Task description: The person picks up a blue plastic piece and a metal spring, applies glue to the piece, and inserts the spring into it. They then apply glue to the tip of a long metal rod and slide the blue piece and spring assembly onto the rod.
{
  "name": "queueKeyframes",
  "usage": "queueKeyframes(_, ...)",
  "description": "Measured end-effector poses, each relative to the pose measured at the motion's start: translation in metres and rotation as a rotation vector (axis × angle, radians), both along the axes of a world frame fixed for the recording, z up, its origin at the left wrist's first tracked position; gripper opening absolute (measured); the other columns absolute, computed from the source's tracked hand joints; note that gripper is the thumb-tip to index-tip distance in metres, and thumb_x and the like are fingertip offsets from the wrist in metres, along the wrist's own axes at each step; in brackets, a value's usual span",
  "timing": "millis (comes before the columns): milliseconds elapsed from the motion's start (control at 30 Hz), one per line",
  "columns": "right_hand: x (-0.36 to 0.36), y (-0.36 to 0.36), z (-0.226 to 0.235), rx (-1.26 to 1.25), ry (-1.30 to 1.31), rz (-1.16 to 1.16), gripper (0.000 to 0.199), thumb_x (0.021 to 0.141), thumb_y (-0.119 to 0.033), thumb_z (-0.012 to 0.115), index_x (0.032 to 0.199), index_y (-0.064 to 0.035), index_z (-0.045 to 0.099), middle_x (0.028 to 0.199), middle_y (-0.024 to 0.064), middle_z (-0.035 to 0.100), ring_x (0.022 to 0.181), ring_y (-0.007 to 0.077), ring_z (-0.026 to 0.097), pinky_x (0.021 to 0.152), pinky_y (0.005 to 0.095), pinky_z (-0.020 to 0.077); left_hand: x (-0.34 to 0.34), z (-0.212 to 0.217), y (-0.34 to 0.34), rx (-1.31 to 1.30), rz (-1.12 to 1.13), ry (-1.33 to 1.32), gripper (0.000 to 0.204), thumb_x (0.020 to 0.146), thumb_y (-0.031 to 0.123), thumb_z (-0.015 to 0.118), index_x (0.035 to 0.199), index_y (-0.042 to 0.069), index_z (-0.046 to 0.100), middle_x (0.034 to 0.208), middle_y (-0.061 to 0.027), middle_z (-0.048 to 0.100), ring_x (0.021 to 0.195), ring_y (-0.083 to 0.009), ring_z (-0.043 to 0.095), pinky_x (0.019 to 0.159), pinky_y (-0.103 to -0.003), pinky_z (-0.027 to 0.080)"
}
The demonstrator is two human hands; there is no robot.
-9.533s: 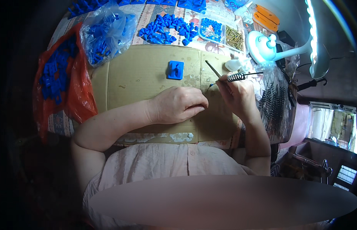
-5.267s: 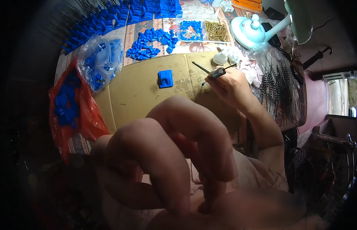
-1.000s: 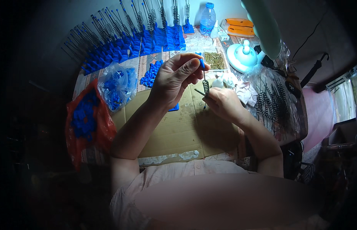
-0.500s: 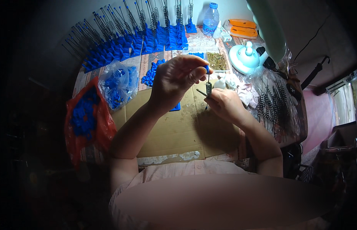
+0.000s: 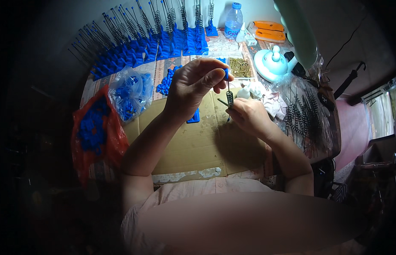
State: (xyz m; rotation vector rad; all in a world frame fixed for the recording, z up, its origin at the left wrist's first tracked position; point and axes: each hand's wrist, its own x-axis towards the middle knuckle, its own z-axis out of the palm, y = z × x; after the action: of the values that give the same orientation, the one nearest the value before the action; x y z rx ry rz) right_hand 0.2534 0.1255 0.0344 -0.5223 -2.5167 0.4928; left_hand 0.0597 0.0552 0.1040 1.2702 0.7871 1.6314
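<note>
Both hands raised over cardboard sheet (image 5: 193, 144), pinching spring wire (image 5: 229, 95).

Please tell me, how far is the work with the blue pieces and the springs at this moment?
Done: many blue bases with upright spring rods stand in rows at the back. In hand: the left hand holds a small blue piece atop a spring rod that the right hand steadies. Left: bags of blue pieces and loose springs remain unused.

- It looked like a small home workshop for piecework, centred on a cardboard sheet (image 5: 198, 144).
- Behind the cardboard stood rows of finished blue spring pieces (image 5: 159, 42).
- Left of it lay bags of blue parts (image 5: 96, 127).
</note>
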Motion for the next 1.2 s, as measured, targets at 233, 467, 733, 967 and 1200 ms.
queueKeyframes(233, -0.0004, -0.0004, 0.0011, -0.012, -0.011, -0.008, 0.012, 0.082, -0.015, 0.067, 0.078, -0.0067, 0.058, 0.071, 0.0121, 0.059, 0.066, 0.0336, 0.060, 0.058, 0.0436, 0.0472, 0.0011, -0.0001, 0.0011, -0.003, -0.005, -0.029, 0.024, 0.093, 0.019, 0.064, 0.110, 0.002, 0.062, 0.093, -0.0130, 0.069, 0.075, -0.0118, 0.062, 0.069, -0.026, 0.050)
queueKeyframes(467, -0.0006, 0.0000, 0.0019, 0.004, -0.005, 0.001, 0.011, 0.082, -0.013, 0.067, 0.079, -0.0064, 0.059, 0.070, 0.0119, 0.059, 0.064, 0.0331, 0.061, 0.057, 0.0428, 0.0475, 0.0006, 0.0015, 0.0009, -0.014, 0.002, -0.018, 0.029, 0.090, 0.026, 0.068, 0.107, 0.003, 0.063, 0.093, -0.0115, 0.070, 0.078, -0.0124, 0.064, 0.068, -0.026, 0.052)
queueKeyframes(733, -0.0011, 0.0001, 0.0014, -0.014, -0.008, 0.004, 0.012, 0.082, -0.013, 0.067, 0.078, -0.0058, 0.059, 0.070, 0.0120, 0.058, 0.064, 0.0327, 0.061, 0.057, 0.0426, 0.0474, 0.0015, 0.0017, 0.0004, -0.025, 0.003, -0.049, 0.029, 0.091, 0.024, 0.068, 0.108, 0.001, 0.061, 0.093, -0.0127, 0.069, 0.078, -0.0129, 0.064, 0.070, -0.027, 0.053)
queueKeyframes(967, -0.0011, -0.0007, 0.0022, -0.006, 0.001, -0.007, 0.014, 0.082, -0.013, 0.068, 0.076, -0.0052, 0.057, 0.069, 0.0125, 0.058, 0.064, 0.0336, 0.060, 0.057, 0.0429, 0.0468, 0.0016, -0.0008, 0.0018, -0.060, -0.021, -0.080, 0.026, 0.093, 0.019, 0.063, 0.112, 0.001, 0.060, 0.094, -0.0136, 0.068, 0.076, -0.0129, 0.064, 0.072, -0.029, 0.055)
queueKeyframes(1200, -0.0015, -0.0004, 0.0034, 0.001, 0.004, -0.006, 0.016, 0.082, -0.014, 0.068, 0.074, -0.0050, 0.056, 0.068, 0.0128, 0.057, 0.064, 0.0339, 0.060, 0.057, 0.0433, 0.0465, 0.0032, 0.0018, 0.0001, 0.010, 0.001, -0.028, 0.028, 0.091, 0.022, 0.067, 0.108, 0.000, 0.060, 0.092, -0.0120, 0.068, 0.077, -0.0133, 0.063, 0.073, -0.028, 0.053)
